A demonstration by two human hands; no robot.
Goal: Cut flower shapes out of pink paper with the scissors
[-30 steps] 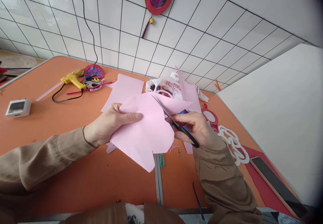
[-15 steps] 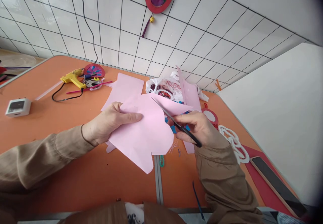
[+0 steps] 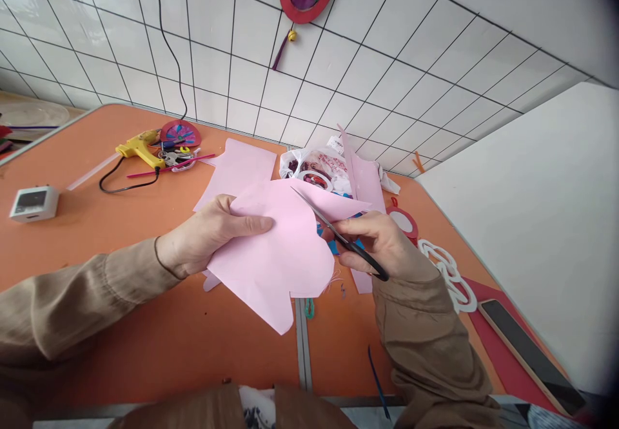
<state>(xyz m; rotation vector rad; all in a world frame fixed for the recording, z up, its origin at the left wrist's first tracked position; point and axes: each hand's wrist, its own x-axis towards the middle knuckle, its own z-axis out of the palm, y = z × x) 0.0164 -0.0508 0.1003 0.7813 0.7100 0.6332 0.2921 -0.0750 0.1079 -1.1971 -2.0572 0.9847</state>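
Observation:
A sheet of pink paper (image 3: pixel 271 255) with a scalloped right edge is pinched in my left hand (image 3: pixel 213 232), thumb on top and the other fingers hidden beneath. My right hand (image 3: pixel 382 242) is closed around black-handled scissors (image 3: pixel 351 243). The scissor blades lie along a cut in the sheet, near its upper right, and point up and left. A pink flap (image 3: pixel 333 204) spreads to the right above the blades. Behind the sheet, another piece of pink paper (image 3: pixel 249 164) lies on the orange table (image 3: pixel 145 326).
A yellow glue gun (image 3: pixel 140 148) lies at the back left, near a white charger block (image 3: pixel 35 203). A plastic bag of craft bits (image 3: pixel 322 164) stands by the tiled wall. To the right are white paper loops (image 3: pixel 449 274) and a phone (image 3: pixel 529 355).
Almost nothing differs. The scissors and my right hand have shifted very slightly, and the paper stays in the same grip.

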